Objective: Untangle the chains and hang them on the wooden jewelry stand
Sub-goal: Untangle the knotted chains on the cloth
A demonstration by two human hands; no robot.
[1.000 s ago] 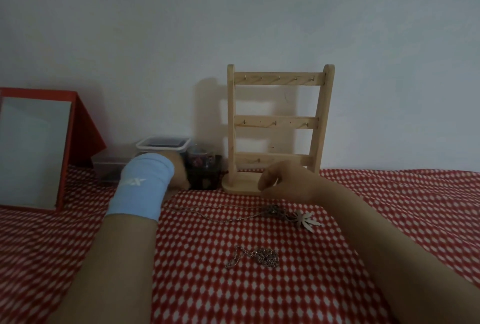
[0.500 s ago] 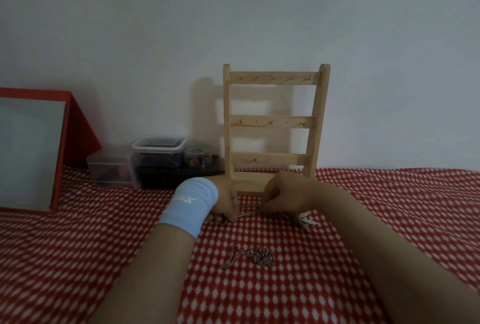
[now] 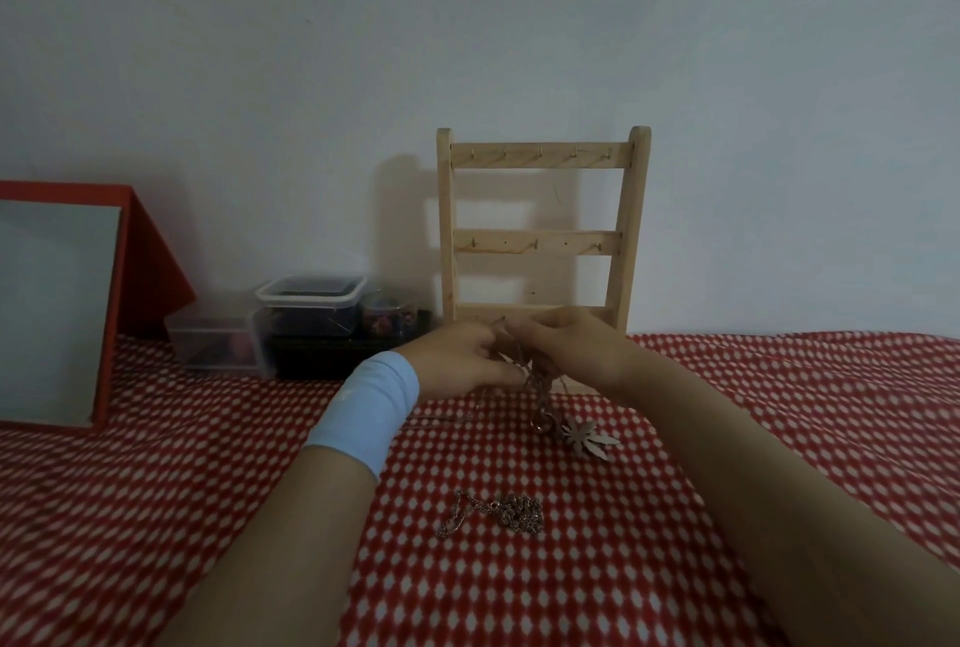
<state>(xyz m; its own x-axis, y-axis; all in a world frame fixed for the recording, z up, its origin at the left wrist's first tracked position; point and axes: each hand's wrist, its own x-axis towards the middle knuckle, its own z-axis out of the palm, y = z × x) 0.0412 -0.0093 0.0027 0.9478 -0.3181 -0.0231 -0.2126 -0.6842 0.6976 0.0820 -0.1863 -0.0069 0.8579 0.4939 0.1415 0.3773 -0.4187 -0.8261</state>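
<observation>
wooden jewelry stand upright against wall, hooks bare. i see left hand and right hand pinching tangled chain before stand base; leaf pendant resting on red checked cloth. second chain bunched on cloth, nearer me, untouched.

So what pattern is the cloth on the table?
Red cloth with small white diamonds, head view.

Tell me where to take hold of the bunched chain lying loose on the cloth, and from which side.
Probably pinch the loose tail trailing left out of the bunched chain, coming straight down from above. It lies flat on the checked cloth, and that lone strand is clear of the clump.
</observation>
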